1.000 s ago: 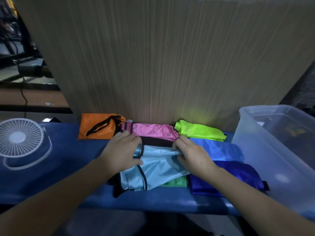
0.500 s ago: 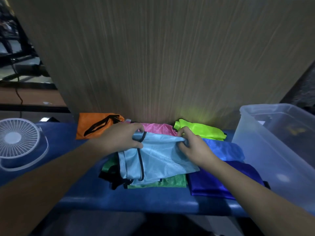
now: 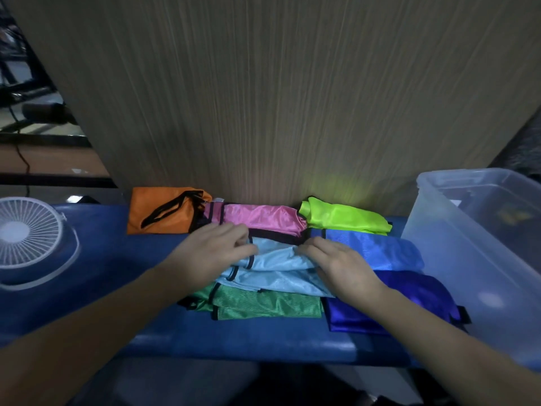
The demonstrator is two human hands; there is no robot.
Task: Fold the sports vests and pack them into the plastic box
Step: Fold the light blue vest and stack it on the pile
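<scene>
Folding is in hand: left hand [image 3: 215,250] and right hand [image 3: 339,263], fingers curled, pinch the light-blue vest [image 3: 275,273] lying on the green vest [image 3: 263,304]. Next move, by judgement: flatten the fold, then transfer to the plastic box [image 3: 456,230], apparently without vests.

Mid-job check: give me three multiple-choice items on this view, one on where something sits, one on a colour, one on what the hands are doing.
1. Where is the plastic box?
A. At the bench's right end
B. At its left end
C. Beside the fan

2. Which vest lies directly under the light blue vest?
A. Orange
B. Green
C. Pink

3. What are the hands doing?
A. Both hang idle
B. Both grip the light blue vest
C. One lifts the box

Answers: 1 A, the box stands at the right, opposite the fan. 2 B, the green vest shows beneath it. 3 B, the left hand and right hand pinch its upper edge.
</scene>
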